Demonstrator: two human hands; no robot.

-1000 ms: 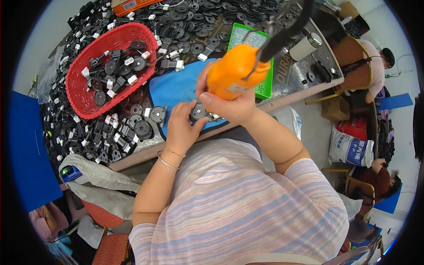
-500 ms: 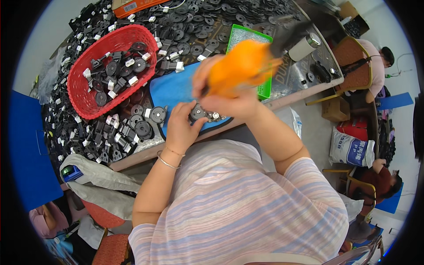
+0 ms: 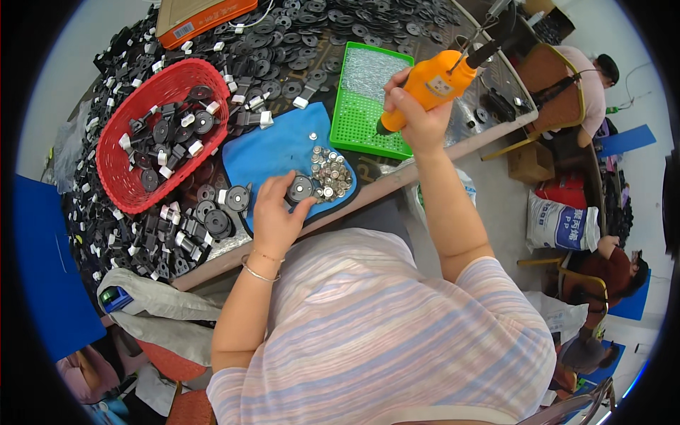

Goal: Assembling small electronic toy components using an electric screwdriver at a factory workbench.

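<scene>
My right hand [image 3: 423,122] grips an orange electric screwdriver [image 3: 438,79], its dark tip pointing down-left over the near part of a green perforated tray [image 3: 342,122]. Small silvery pieces, likely screws, fill that tray's far part. My left hand [image 3: 275,211] pinches a round black wheel-like part [image 3: 300,188] between thumb and fingers, on a blue cloth [image 3: 265,145]. Beside it on the cloth lies a heap of small round metal pieces [image 3: 331,172], with a single one apart from the heap. Left of my left hand lie black wheel parts with white tabs [image 3: 237,197].
A red basket [image 3: 113,173] holding black-and-white assemblies stands at the left amid piles of similar parts. Black discs [image 3: 361,18] cover the far table, near an orange box [image 3: 202,20]. A cable rises from the screwdriver's rear. Other people sit at right and lower left.
My right hand has drawn the screwdriver right, away from the black wheel part and over the green tray, uncovering the metal pieces. My left hand keeps its hold; the whole view has shifted slightly.
</scene>
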